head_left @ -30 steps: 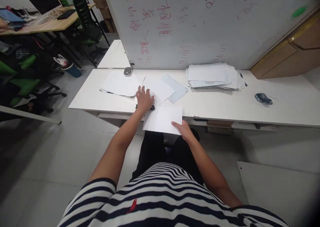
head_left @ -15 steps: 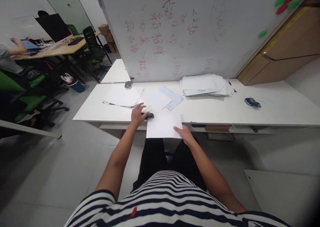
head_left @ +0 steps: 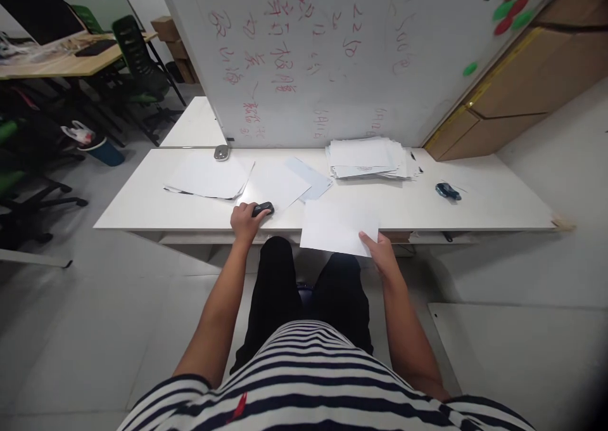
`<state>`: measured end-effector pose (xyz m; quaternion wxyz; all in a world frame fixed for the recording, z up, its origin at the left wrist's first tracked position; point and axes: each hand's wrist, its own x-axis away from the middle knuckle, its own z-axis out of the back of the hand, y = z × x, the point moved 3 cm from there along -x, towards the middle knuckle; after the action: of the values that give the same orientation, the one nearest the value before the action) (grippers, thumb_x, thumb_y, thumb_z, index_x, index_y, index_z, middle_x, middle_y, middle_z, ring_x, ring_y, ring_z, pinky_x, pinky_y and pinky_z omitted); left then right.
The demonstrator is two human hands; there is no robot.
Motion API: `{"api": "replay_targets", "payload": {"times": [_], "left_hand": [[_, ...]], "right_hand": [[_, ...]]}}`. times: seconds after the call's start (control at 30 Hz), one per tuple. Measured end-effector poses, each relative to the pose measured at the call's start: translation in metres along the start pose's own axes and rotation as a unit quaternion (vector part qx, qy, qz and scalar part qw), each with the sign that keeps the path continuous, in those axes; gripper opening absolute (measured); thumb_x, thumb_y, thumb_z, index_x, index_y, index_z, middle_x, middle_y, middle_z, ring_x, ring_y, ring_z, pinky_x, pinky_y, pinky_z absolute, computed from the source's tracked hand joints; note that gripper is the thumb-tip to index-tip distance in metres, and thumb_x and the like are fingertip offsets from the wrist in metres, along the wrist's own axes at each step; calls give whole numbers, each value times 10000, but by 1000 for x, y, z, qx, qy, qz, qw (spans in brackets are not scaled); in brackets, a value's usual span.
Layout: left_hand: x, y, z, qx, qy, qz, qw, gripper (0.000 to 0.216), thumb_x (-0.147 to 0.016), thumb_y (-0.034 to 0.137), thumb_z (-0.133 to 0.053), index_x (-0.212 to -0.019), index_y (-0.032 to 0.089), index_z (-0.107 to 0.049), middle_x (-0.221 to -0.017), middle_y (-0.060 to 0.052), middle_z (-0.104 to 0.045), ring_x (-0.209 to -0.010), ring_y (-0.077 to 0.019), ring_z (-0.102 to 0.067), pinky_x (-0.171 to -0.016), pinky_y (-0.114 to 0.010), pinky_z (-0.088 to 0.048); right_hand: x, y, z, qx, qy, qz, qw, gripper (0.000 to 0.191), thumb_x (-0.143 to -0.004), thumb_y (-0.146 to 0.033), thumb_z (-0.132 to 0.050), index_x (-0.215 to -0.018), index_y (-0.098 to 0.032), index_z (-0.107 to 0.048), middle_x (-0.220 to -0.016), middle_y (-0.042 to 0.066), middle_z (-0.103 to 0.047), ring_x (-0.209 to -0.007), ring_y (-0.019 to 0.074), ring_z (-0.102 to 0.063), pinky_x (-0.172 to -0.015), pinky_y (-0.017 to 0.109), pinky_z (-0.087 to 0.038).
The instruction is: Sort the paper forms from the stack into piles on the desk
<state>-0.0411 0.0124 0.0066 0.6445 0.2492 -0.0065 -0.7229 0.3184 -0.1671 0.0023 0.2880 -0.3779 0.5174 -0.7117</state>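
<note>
My left hand [head_left: 244,222] is closed around the back end of a black stapler [head_left: 264,210], low over the desk's front edge. With thumb on top, my right hand [head_left: 384,252] pinches the near right corner of a white paper [head_left: 335,227], which sticks out past the desk edge above my knees. The stapler and this paper are apart. Behind them lie another white sheet [head_left: 273,187] and a pale blue sheet [head_left: 319,189], partly overlapping. To the left is a loose pile of white papers [head_left: 206,174].
A thick stack of papers [head_left: 365,158] sits against the whiteboard [head_left: 304,57]. A dark blue desk tool [head_left: 448,191] lies on the right of the white desk [head_left: 498,203]. A grey mouse-like object [head_left: 221,153] is at the back left. Cardboard boxes [head_left: 508,95] stand at the right.
My left hand has gone from spread fingers beside the stapler to gripping it. My right hand has drawn the paper right, away from the stapler. The view has shifted right.
</note>
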Motion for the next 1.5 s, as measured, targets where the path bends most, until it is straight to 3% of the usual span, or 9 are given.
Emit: {"api": "replay_targets", "payload": {"times": [0.17, 0.37, 0.5, 0.63, 0.77, 0.93, 1.2, 1.4, 1.5], "left_hand": [[0, 0, 1, 7, -8, -1, 1000, 466, -816, 638, -479, -1018, 248, -633, -966, -115, -582, -998, -284, -498, -782, -353, -362], [0, -1, -2, 20, -10, 13, 1000, 474, -805, 651, -484, -1015, 254, -634, -975, -117, -580, -1011, -288, -494, -788, -357, -363], [1, 0, -1, 30, -9, 13, 999, 484, -793, 660, -492, -1000, 249, -646, -969, -124, -589, -1000, -293, -500, -798, -366, -363], [2, 1, 0, 16, -3, 13, 1000, 480, -803, 662, -475, -991, 255, -647, -957, -118, -594, -987, -285, -512, -811, -365, -367], [2, -2, -3, 17, 2, 8, 1000, 479, -794, 662, -492, -989, 253, -647, -950, -115, -589, -991, -286, -510, -794, -358, -363], [1, -6, -8, 13, 38, -12, 999, 502, -790, 669, -495, -977, 233, -659, -912, -109, -603, -927, -268, -521, -747, -343, -347], [2, -8, -14, -18, 105, -46, 993, 471, -786, 655, -523, -930, 228, -664, -845, -89, -610, -834, -240, -522, -698, -324, -326], [1, -8, -13, -26, 100, -51, 993, 480, -799, 653, -502, -945, 226, -668, -854, -94, -608, -840, -245, -508, -710, -332, -323], [1, -8, -13, -26, 105, -50, 993, 483, -802, 652, -497, -944, 224, -670, -858, -97, -607, -841, -246, -505, -708, -333, -323]], "right_hand": [[-39, -28, 6, -14, 24, 66, 997, 468, -699, -436, -719, -1046, -126, -669, -1069, 111, -703, -944, 248, -662, -849, 383, -519], [-149, -125, 13, 41, 64, 137, 988, 433, -789, -286, -652, -1161, -73, -595, -1173, 174, -647, -978, 181, -642, -855, 316, -469], [-192, -166, 9, 113, 148, 130, 974, 559, -738, -163, -656, -1258, -40, -493, -1319, 243, -510, -1191, 306, -510, -979, 467, -365], [-173, -151, -41, 196, 176, 192, 945, 696, -782, -150, -609, -1402, -79, -300, -1526, 252, -145, -1405, 313, -149, -1099, 549, -117], [-118, -101, -140, 326, -81, 301, 893, 629, -736, -295, -716, -1303, -141, -491, -1487, 159, -327, -1407, 296, -162, -1132, 458, -130], [-73, -59, -216, 460, -214, 284, 814, 862, -786, -636, -541, -1477, -230, -224, -1575, 126, -83, -1436, 337, -22, -1096, 611, -8], [-57, -47, -229, 533, -91, 363, 759, 609, -921, -591, -316, -1309, -159, -499, -1457, 201, -370, -1362, 344, -280, -1076, 628, 9], [-44, -43, -236, 494, -159, 508, 688, 385, -999, -269, -275, -1025, -121, -630, -1155, 162, -635, -1090, 222, -554, -994, 400, -315], [-48, -50, -230, 492, -129, 527, 681, 375, -1001, -246, -271, -968, -125, -624, -996, 124, -683, -920, 188, -598, -950, 351, -341]]}}
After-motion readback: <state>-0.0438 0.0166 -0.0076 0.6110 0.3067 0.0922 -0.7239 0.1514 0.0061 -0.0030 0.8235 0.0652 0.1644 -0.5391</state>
